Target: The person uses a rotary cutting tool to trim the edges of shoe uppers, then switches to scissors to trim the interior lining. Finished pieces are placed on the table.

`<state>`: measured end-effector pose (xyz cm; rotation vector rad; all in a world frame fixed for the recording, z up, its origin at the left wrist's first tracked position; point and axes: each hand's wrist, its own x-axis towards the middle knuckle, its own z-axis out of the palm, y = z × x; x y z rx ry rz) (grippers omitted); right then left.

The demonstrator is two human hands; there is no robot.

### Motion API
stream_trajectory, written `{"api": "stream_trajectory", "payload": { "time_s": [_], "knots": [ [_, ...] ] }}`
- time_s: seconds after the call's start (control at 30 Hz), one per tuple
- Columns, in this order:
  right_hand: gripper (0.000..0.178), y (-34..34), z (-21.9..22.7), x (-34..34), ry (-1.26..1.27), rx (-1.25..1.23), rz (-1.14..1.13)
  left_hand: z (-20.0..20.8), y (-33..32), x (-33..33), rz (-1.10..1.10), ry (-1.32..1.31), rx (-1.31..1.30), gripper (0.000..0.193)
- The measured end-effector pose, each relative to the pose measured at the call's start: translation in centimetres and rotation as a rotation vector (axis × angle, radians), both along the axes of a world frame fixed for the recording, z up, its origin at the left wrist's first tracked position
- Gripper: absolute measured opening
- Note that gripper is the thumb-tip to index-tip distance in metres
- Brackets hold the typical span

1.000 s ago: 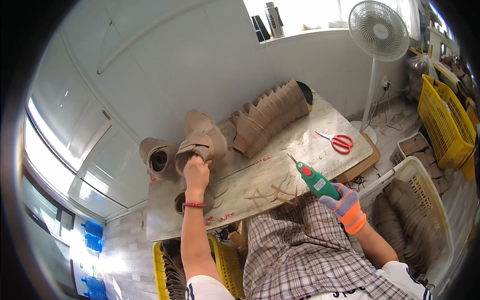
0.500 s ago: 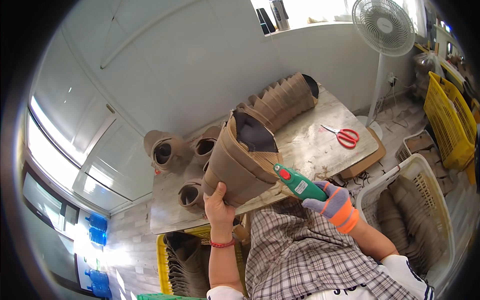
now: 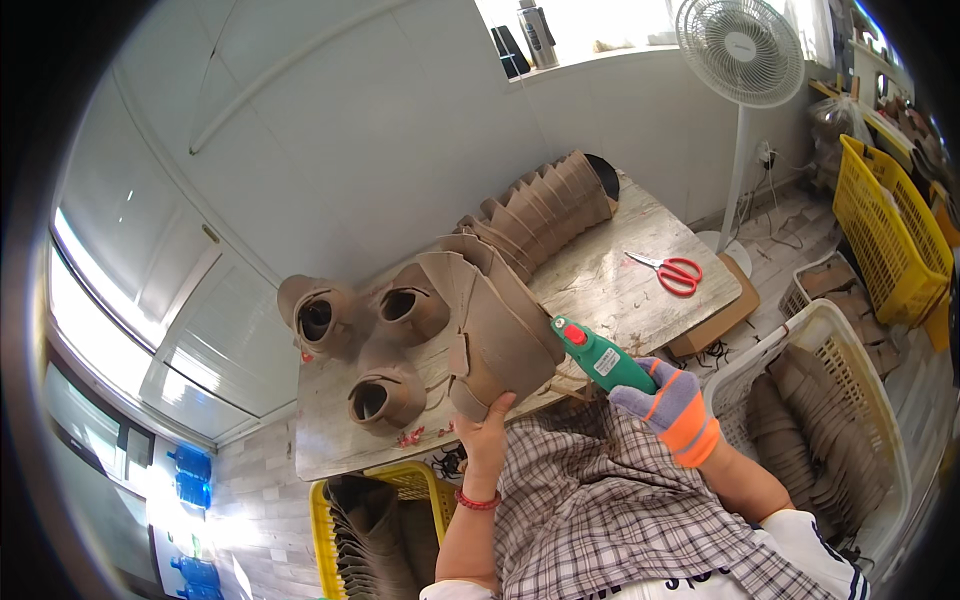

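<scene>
My left hand (image 3: 484, 440), bare, with a red bracelet at the wrist, grips the lower edge of a brown boot upper (image 3: 515, 335) held up over the table. Its panels now face me, hiding the inside. A green hand-held power tool (image 3: 607, 362) with a red button is in my right hand (image 3: 668, 407), which wears a grey and orange glove. The tool's head is beside the right edge of the upper; whether they touch, I cannot tell. Three rolled brown boot uppers (image 3: 388, 398) stand on the table's left part. Behind lies a row of nested uppers (image 3: 545, 215).
Red-handled scissors (image 3: 678, 277) lie on the right of the wooden table (image 3: 655, 232). A yellow crate (image 3: 432, 478) with uppers sits below its front edge. At right are a white basket (image 3: 868, 375) of brown pieces, another yellow crate (image 3: 890, 240) and a standing fan (image 3: 740, 55).
My left hand has turned the boot upper and shifted rightward, so the dark lining no longer shows. The tool has stayed near its edge. The view has shifted slightly.
</scene>
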<state>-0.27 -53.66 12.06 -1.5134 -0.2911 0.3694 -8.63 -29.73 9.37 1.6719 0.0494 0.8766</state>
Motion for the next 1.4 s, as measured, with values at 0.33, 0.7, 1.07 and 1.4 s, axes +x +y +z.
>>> {"api": "stream_trajectory", "payload": {
  "time_s": [0.33,0.7,1.07,1.4],
  "knots": [
    [0.041,-1.3,3.1,2.2,0.089,0.015,0.010,-1.1,0.6,-1.0,0.082,-0.077,0.993,0.025],
    [0.052,-4.5,-2.3,2.0,-0.304,-0.265,-0.091,7.7,6.7,-0.7,-0.354,0.020,-0.814,0.042],
    [0.061,-3.8,-2.3,0.4,-0.845,-0.469,0.035,4.0,13.7,-0.2,-0.748,0.063,-1.208,0.041],
    [0.063,-2.3,-1.8,0.3,-1.004,-0.470,-0.001,2.9,11.9,0.8,-0.723,0.083,-1.210,0.041]
  ]
}}
